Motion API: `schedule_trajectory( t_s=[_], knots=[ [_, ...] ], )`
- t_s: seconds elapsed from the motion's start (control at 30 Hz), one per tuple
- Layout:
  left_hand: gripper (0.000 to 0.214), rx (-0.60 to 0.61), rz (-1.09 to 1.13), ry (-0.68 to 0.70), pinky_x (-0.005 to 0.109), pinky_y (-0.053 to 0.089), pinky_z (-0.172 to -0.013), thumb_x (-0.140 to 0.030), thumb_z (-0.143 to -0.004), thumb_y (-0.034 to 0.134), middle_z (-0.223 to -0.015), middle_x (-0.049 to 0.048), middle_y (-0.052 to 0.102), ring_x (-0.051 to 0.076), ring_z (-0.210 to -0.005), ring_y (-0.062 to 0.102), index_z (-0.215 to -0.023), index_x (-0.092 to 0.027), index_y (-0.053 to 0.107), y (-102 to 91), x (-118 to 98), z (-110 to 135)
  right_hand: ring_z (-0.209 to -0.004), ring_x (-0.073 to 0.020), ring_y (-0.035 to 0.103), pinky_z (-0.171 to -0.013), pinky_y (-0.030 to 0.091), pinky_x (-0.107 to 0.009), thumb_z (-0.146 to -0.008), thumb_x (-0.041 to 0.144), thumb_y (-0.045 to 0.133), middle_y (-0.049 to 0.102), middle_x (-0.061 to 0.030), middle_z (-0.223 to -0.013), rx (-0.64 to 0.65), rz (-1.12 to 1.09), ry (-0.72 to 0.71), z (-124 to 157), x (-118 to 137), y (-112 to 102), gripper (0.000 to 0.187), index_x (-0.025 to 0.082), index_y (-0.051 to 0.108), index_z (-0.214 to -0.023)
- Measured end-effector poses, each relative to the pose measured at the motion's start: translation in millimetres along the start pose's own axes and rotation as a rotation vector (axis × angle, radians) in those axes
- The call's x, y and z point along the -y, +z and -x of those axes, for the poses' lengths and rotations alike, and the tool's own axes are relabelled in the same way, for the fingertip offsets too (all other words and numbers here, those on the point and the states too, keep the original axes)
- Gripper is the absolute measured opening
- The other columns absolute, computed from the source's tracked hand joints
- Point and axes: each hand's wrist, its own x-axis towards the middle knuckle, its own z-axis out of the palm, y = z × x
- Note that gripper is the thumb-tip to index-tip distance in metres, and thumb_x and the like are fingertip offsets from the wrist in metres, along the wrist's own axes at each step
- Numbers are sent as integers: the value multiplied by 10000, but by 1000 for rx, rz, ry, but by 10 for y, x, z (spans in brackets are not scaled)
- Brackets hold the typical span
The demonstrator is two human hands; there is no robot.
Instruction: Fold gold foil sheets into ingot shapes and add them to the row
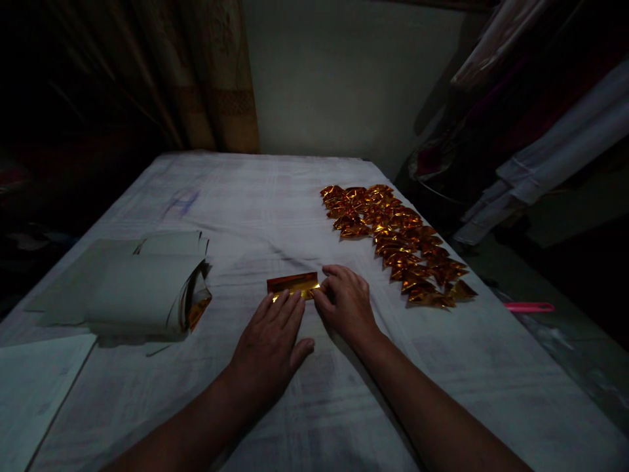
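Gold foil strip [293,284] lay mid-surface [255,196], long axis left-right, just far of both hands. Left hand [269,344] was flat, fingers straight and together, tips pressing the strip's near edge. Right hand [345,303] was curled, fingertips seemingly pinched on the strip's right end. Both hands touched it. Folded gold pieces [398,242] far right; sheet stack [142,288] left.

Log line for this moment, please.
left hand: fingertips on gold foil strip | right hand: fingers at its end | folded gold pieces: right | paper stack: left
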Motion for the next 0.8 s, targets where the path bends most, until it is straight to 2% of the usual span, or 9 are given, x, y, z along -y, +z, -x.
schedule_trajectory(
  t_s=[0.27, 0.33, 0.47, 0.63, 0.8],
  knots=[
    [638, 28, -78, -10, 427, 402, -1148, -534, -1055, 283, -1505, 145, 531, 275, -1406, 482, -1477, -86, 451, 84, -5, 51, -1240, -289, 566, -1038, 350, -479, -849, 214, 628, 689, -96, -1233, -3, 4, 3, -8, 0, -3, 104, 231, 587, -756],
    [638, 30, -71, -23, 429, 393, -1155, -542, -1053, 286, -1510, 140, 526, 272, -1415, 471, -1482, -98, 447, 95, -2, 56, -1229, -285, 574, -1032, 360, -472, -847, 211, 627, 693, -97, -1224, -17, 4, -2, -3, -9, 2, 34, 232, 605, -833],
    [630, 40, -45, -18, 438, 388, -1161, -535, -1048, 324, -1525, 143, 508, 275, -1430, 449, -1485, -98, 443, 108, 0, 60, -1231, -280, 574, -1031, 374, -463, -858, 189, 615, 684, -105, -1255, -51, 21, -49, 19, -34, 20, 174, 230, 631, -1026],
    [639, 51, -51, -20, 454, 409, -1143, -533, -1040, 354, -1524, 152, 507, 293, -1422, 456, -1477, -77, 453, 109, -1, 54, -1346, -303, 484, -1080, 339, -481, -892, 191, 624, 647, -91, -1337, -27, 82, -172, 39, -44, 23, 88, 243, 687, -923],
    [644, 68, -15, -32, 469, 391, -1159, -526, -1034, 382, -1530, 158, 497, 297, -1432, 442, -1504, -88, 418, 102, -6, 41, -1365, -326, 464, -1082, 347, -507, -914, 290, 647, 650, -107, -1323, 45, 117, -131, 24, -2, 12, 71, 232, 682, -936]
  ],
)
